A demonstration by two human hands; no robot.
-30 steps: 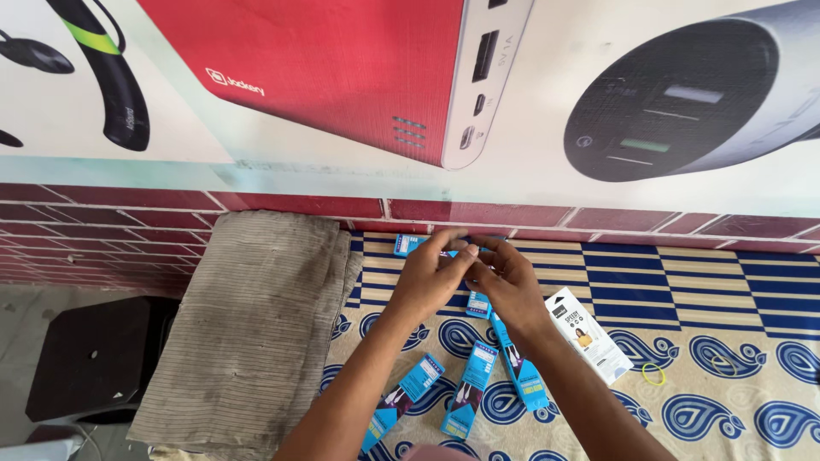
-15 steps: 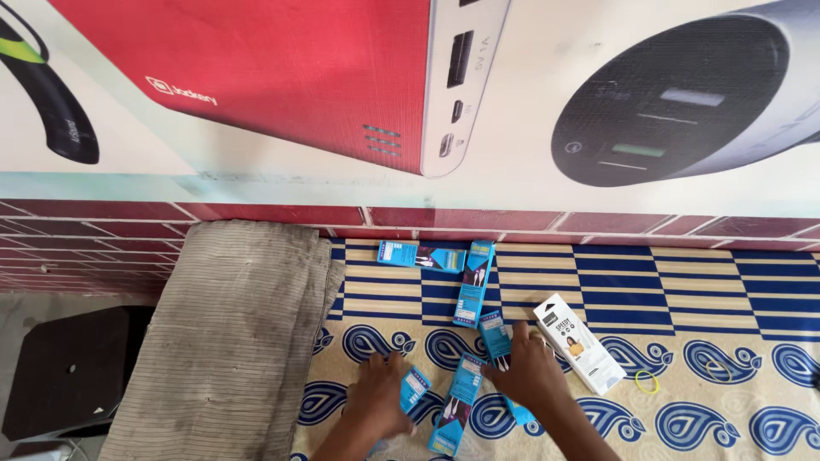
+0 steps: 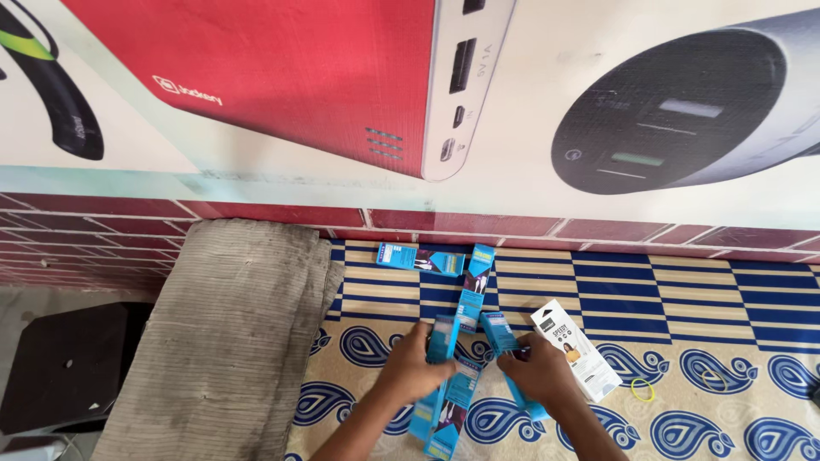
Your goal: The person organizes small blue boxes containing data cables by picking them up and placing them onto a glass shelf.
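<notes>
Bright, even daylight, no hard light source visible. Soft diffuse shadows only: faint ones under the hands [image 3: 478,371] and along the right edge of the grey folded cloth [image 3: 231,333]. Printed banner [image 3: 410,94] at the top is well lit, slightly washed out in its white areas, no sharp glare. Lower left corner is darker. Focus is decent overall; small blue boxes [image 3: 444,341] slightly soft. Mild wide-angle bending at the frame edges.

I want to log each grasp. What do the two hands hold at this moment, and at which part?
The left hand grips a narrow blue box around its middle. The right hand grips another blue box at its lower part.
</notes>
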